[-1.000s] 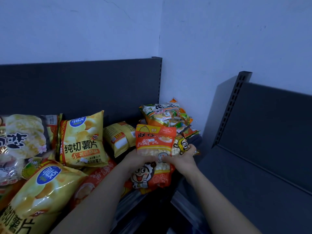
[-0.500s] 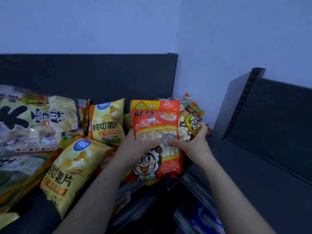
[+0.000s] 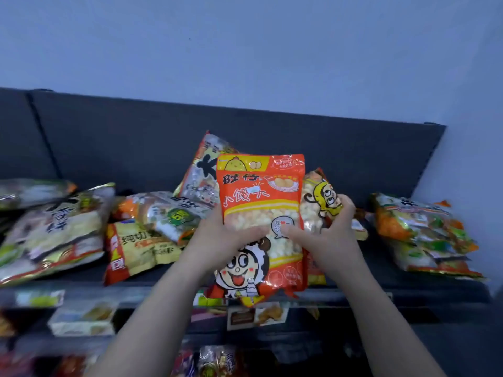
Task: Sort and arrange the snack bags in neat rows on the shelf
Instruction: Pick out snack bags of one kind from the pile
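left hand (image 3: pixel 217 238) and right hand (image 3: pixel 328 242) grip an upright orange snack bag (image 3: pixel 261 197) above the shelf (image 3: pixel 375 270), right fingers (image 3: pixel 347 210) curled round a monkey-print bag (image 3: pixel 317 205)

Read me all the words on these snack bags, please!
"旺仔" on the orange bag.
"小馒头" just below it, on the same bag.
"纯切" on the yellow bag; the rest of that line is covered.
All other print, and the shelf tags, are too blurred to read.

Left hand (image 3: pixel 220 240) and right hand (image 3: pixel 329 240) grip orange snack bag (image 3: pixel 261 202) upright over shelf (image 3: pixel 381 270) front edge, mid-length. Right fingers also clutch monkey-print bag (image 3: pixel 321 197). Loose bags (image 3: pixel 54 229) toward both ends.
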{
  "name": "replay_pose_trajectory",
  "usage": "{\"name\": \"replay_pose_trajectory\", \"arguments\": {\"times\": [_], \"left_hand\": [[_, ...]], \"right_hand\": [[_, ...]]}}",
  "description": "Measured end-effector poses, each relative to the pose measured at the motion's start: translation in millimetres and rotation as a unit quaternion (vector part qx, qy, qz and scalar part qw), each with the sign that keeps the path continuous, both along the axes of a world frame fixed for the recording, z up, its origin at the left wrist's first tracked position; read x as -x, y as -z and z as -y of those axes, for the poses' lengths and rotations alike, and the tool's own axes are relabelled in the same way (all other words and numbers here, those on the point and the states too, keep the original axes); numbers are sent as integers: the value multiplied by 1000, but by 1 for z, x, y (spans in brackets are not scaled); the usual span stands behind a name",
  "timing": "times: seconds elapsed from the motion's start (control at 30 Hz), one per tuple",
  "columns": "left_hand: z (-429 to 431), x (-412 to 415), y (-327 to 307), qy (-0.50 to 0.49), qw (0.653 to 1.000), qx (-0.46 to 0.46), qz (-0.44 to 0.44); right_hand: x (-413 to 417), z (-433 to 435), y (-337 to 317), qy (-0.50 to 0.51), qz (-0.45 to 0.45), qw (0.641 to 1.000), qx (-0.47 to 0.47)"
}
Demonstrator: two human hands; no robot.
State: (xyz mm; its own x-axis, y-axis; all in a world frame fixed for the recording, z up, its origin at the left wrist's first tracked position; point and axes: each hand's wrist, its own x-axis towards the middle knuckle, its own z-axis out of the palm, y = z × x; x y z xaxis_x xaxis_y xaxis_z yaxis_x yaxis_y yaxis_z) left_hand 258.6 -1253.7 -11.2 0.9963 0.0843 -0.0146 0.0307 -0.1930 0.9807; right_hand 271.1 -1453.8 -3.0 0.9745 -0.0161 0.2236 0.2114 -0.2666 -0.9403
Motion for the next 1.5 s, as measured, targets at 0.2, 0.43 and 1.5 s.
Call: {"name": "replay_pose_trajectory", "arguments": {"times": [0.2,0.43,1.5], "left_hand": [[-73,79,2,-142,990,6,-11],[-159,173,-4,-265,964,6,10],[-638,385,16,-515,856,34,-46]], "right_hand": [[19,-89,3,-137,-36,990,-3],[66,-205,8,-264,-43,964,-8],[240,-750,25,-404,-99,909,27]]}}
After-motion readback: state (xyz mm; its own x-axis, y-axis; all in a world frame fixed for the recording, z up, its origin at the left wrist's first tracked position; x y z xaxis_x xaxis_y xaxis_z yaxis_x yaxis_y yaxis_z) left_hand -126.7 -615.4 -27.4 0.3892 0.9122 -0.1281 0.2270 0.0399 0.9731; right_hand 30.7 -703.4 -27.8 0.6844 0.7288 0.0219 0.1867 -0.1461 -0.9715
